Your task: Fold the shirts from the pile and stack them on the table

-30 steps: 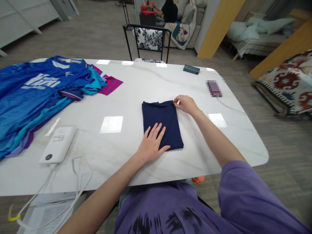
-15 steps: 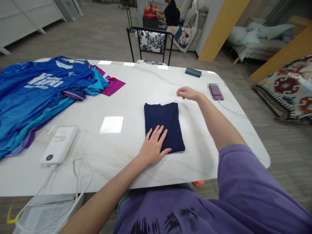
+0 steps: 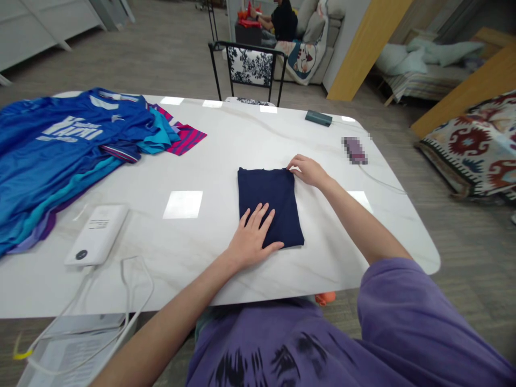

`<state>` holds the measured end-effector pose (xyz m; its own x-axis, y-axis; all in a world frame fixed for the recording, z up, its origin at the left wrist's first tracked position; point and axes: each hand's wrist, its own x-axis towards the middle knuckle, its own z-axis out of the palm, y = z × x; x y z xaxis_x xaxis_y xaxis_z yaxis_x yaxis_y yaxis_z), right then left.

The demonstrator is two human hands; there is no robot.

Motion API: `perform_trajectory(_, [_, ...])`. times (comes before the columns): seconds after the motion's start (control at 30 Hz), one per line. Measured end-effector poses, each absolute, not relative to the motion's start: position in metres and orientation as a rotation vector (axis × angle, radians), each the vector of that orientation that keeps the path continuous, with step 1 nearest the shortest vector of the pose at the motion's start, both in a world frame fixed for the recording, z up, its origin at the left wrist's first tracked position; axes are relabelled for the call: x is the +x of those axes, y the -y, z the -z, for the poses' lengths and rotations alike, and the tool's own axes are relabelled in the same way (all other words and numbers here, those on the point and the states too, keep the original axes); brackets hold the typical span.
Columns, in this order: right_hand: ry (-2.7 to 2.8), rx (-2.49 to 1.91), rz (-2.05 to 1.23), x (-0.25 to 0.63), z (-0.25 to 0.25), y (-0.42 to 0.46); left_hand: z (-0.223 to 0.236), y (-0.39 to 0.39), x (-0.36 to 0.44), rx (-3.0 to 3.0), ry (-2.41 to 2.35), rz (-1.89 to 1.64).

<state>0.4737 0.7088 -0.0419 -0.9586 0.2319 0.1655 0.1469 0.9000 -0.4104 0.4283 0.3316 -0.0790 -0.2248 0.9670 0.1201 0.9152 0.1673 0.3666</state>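
Note:
A navy blue garment (image 3: 268, 188), folded into a neat rectangle, lies flat on the white marbled table (image 3: 193, 269). My left hand (image 3: 253, 234) rests on its near left part, palm down with fingers spread. At the far right corner of the cloth, my right hand (image 3: 308, 169) has its thumb and fingertips pinched together on the edge. To the left lies a pile of spread shirts, topped by a blue jersey (image 3: 80, 118) with white lettering; a pink and purple striped sleeve (image 3: 187, 140) sticks out from under it.
A white power bank (image 3: 99, 234) with a white cable (image 3: 149, 290) lies near left. Toward the far right are a dark green case-like object (image 3: 318, 118) and a blurred-out phone (image 3: 355, 150) with a cable. A chair (image 3: 250, 67) stands behind the table; a person (image 3: 284, 21) sits farther back.
My right hand has come down and toward me from above the table onto the garment's far right corner. My left hand stays flat on the cloth.

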Motion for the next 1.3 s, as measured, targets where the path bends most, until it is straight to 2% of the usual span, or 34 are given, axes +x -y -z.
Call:
perform_trajectory(0.13, [2.745,-0.706,-0.517,0.508,0.042,-0.676,0.065,-0.333,0.404,1.546,-2.515,-0.736])
perform_trajectory(0.23, [2.787,-0.981,-0.641,0.513,0.045,-0.668,0.061,-0.356,0.356,1.166,-2.733,-0.855])
perform_trajectory(0.37, [2.738,-1.181,-0.925,0.480,0.057,-0.673,0.066,-0.406,0.289,0.766,-2.688,-0.905])
perform_trajectory(0.5, [2.496,-1.139,-1.154,0.449,0.067,-0.667,0.069,-0.441,0.273,0.774,-2.600,-0.992])
perform_trajectory(0.63, [2.131,-0.944,-1.568,0.457,0.061,-0.655,0.058,-0.445,0.291,0.882,-2.479,-1.208])
perform_trajectory(0.77, [1.879,-0.679,-1.726,0.513,0.023,-0.648,0.020,-0.438,0.318,0.968,-2.234,-1.684])
perform_trajectory(0.83, [1.842,-0.635,-1.703,0.558,-0.004,-0.642,-0.009,-0.434,0.340,1.063,-2.061,-1.903])
perform_trajectory(0.9, [1.829,-0.632,-1.602,0.611,-0.034,-0.634,-0.041,-0.430,0.373,1.225,-1.930,-1.974])
perform_trajectory(1.1, [1.849,-0.732,-1.061,0.777,-0.122,-0.643,-0.121,-0.454,0.509,1.701,-1.644,-1.777])
perform_trajectory(1.2, [1.883,-0.837,-0.862,0.829,-0.144,-0.688,-0.123,-0.508,0.556,1.735,-1.531,-1.683])
perform_trajectory(1.3, [1.982,-0.937,-0.784,0.850,-0.130,-0.752,-0.090,-0.584,0.578,1.591,-1.488,-1.529])
